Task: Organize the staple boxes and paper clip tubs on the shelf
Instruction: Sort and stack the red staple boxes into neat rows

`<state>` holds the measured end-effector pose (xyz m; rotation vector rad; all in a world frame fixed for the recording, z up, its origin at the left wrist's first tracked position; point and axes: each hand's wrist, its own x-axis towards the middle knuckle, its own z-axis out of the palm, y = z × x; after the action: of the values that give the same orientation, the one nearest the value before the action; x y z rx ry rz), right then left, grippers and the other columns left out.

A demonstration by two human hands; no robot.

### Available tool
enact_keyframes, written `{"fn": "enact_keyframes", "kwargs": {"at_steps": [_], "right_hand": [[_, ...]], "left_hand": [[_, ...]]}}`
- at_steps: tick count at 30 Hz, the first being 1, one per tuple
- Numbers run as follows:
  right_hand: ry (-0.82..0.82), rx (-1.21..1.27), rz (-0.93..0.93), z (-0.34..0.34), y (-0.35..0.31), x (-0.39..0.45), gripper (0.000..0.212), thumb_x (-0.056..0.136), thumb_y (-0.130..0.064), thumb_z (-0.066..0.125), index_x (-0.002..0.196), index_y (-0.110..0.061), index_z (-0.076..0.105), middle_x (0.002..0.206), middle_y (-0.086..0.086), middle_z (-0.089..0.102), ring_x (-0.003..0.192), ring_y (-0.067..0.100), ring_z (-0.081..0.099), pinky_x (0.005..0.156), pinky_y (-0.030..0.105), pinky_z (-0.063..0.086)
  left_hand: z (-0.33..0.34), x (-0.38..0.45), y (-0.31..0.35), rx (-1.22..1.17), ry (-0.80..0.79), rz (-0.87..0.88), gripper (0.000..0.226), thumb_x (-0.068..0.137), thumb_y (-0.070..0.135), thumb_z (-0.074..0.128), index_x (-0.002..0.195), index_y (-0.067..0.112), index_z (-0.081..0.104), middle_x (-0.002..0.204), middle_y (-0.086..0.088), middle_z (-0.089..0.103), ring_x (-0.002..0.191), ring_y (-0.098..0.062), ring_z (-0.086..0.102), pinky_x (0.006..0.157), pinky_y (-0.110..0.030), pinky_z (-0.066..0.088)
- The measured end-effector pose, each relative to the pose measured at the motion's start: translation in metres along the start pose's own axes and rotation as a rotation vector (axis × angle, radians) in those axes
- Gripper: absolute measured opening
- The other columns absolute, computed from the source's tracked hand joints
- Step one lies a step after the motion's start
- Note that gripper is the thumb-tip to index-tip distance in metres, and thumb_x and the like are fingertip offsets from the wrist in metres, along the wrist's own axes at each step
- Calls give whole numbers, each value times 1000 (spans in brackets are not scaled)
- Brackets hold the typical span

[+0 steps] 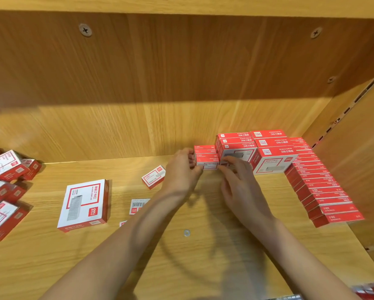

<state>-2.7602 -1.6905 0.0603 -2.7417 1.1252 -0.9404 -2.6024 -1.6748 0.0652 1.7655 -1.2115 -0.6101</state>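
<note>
Both hands squaring up the little stack of staple boxes

Left hand (181, 169) and right hand (235, 180) are pinching the small stack (206, 158) from either side on the shelf (203, 267), beside bigger stacked boxes (255, 148); forearms are hiding flat boxes (138, 205), left pile (6, 185) getting cut off.

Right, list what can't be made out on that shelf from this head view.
- Small stack of staple boxes: its left side is covered by the left hand; the right hand hides its lower right corner.
- Barcode box: mostly behind the left forearm.
- Loose boxes at far left: cut off by the frame edge.
- Red and silver item: cut by the bottom right corner, unidentifiable.
- Box print: too small to read.
</note>
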Motion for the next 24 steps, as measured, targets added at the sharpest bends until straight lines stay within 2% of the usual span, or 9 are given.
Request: {"fn": "enact_keyframes", "kwargs": {"at_steps": [5,8,10,14,17,21,23,24], "right_hand": [[-93,6,88,5,5,-4,36,75,6,60,111,4,57,118,23,50,106,33,50,90,35,46],[-136,42,122,4,4,-8,39,78,3,57,117,3,54,121,20,48,107,33,52,91,36,47],[-117,50,100,0,5,-9,38,78,3,58,116,3,55,119,19,49,107,31,52,92,34,47],[-96,163,31,-3,-10,-1,35,79,-2,49,113,2,56,116,18,52,107,20,43,95,20,33],[-197,253,-57,7,-33,12,37,80,-3,47,116,-1,55,119,17,56,114,20,45,101,12,22],[-382,381,-100,29,-64,35,46,88,-5,51,133,-8,43,139,7,45,130,22,37,107,15,15],[-498,336,-168,42,-74,45,45,90,-7,50,135,-9,41,142,5,40,133,21,31,110,23,15],[-527,302,-195,46,-76,48,43,89,-7,51,131,-9,44,139,7,43,130,23,33,108,24,18]], "left_hand": [[-3,0,3,-3,-18,-21,34,75,3,70,107,4,56,94,-10,62,87,-22,64,85,-37,52],[-11,-3,9,41,-56,14,36,77,5,69,111,2,56,90,-2,59,85,-18,62,84,-32,52],[-25,-9,9,119,-27,77,32,80,5,64,111,3,58,92,-2,60,85,-17,61,83,-33,51],[-67,-26,0,292,34,157,30,83,7,58,112,7,59,104,-8,64,96,-22,60,87,-35,47],[-95,-40,-13,436,-14,113,28,85,13,58,113,11,59,109,-7,61,102,-22,56,87,-29,39],[-127,-64,-28,415,-57,105,34,78,29,57,108,14,60,104,3,54,94,-13,56,80,-26,41],[-139,-77,-31,411,-131,112,45,72,41,52,109,17,60,104,7,54,94,-9,55,83,-24,42],[-145,-82,-32,432,-192,130,50,70,50,52,110,20,60,107,9,56,97,-8,55,86,-24,41]]}}
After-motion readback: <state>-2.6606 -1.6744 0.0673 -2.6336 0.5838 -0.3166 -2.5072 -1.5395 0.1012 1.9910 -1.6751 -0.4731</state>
